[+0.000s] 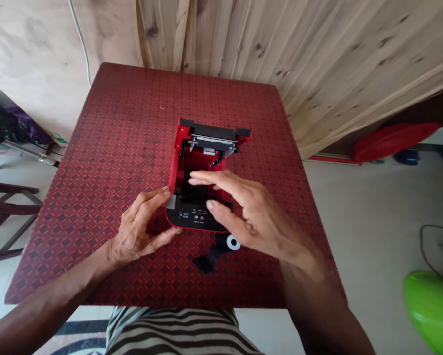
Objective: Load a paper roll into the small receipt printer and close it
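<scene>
A small red and black label printer [202,217] sits on the table with its lid [210,130] raised toward the back. Its compartment [195,190] lies exposed behind a black front panel with small markings. At the front left corner, my left hand [142,224] holds the printer, fingertips on its side and thumb at the front edge. My right hand [243,207] hovers over the compartment and panel, fingers stretched out and thumb apart, with nothing visible in it. Just in front of the printer lies a small roll with a white ring end [233,242] and a dark strip [206,261], partly under my right hand.
The red patterned table [132,113] stands against a wooden plank wall [243,39]. Left of it is a dark wooden chair [7,212]. On the right floor are a bright green object [430,305] and a dark cable [424,241].
</scene>
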Tool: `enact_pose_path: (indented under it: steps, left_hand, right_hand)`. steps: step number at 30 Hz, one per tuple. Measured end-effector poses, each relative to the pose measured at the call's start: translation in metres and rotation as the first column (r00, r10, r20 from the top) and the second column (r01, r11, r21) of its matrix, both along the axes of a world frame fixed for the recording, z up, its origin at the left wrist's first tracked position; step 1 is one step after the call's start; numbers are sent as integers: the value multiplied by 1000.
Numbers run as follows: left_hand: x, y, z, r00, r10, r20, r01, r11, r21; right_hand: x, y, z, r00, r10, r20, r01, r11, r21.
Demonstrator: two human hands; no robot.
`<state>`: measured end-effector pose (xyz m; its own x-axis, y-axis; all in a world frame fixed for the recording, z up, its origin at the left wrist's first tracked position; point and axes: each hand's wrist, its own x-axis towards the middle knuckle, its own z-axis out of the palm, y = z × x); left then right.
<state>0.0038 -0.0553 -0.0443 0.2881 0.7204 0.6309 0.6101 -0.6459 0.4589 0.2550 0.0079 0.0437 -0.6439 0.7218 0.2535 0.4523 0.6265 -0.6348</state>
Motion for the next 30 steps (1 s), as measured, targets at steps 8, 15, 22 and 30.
enact_pose_path:
  steps: [8, 15, 22, 30]
  left_hand:
    - [5, -4, 3, 999, 41, -24, -41, 999, 16]
    - [5, -2, 4, 996, 63, -60, -60, 997, 46]
    - [1, 1, 5, 997, 48, -67, -45, 998, 53]
    - [-3, 4, 4, 995, 15, -94, -9, 998, 66]
  right_hand:
    - [-1, -12, -17, 985, -115, -131, 149, 944, 294]
    - [3, -18, -20, 979, -152, -133, 184, 944, 274]
    - [-2, -8, -22, 997, -64, 31, 56, 975, 217]
    - [3, -14, -19, 997, -73, -35, 79, 970, 231]
